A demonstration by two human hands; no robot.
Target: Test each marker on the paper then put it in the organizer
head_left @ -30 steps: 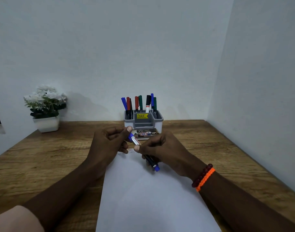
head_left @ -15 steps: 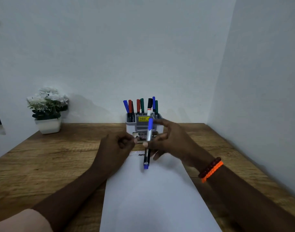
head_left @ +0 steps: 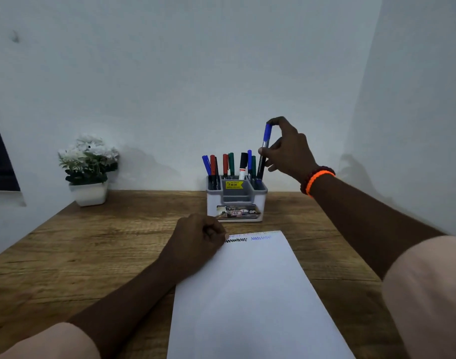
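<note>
Wooden table (head_left: 97, 255) with visible grain set in a white-walled corner, white sheet of paper (head_left: 252, 301) lying at front centre, grey-and-white marker organizer (head_left: 237, 203) standing just behind it, white potted flowers (head_left: 88, 172) at back left

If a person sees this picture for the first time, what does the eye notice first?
First, the right hand raised at the back of the wooden desk, lowering a capped blue marker into the right compartment of the grey and white plastic organizer, which already holds several coloured markers. Next, the white paper sheet in front, with black and blue zigzag test marks at its top edge, where the curled left hand rests.
</note>
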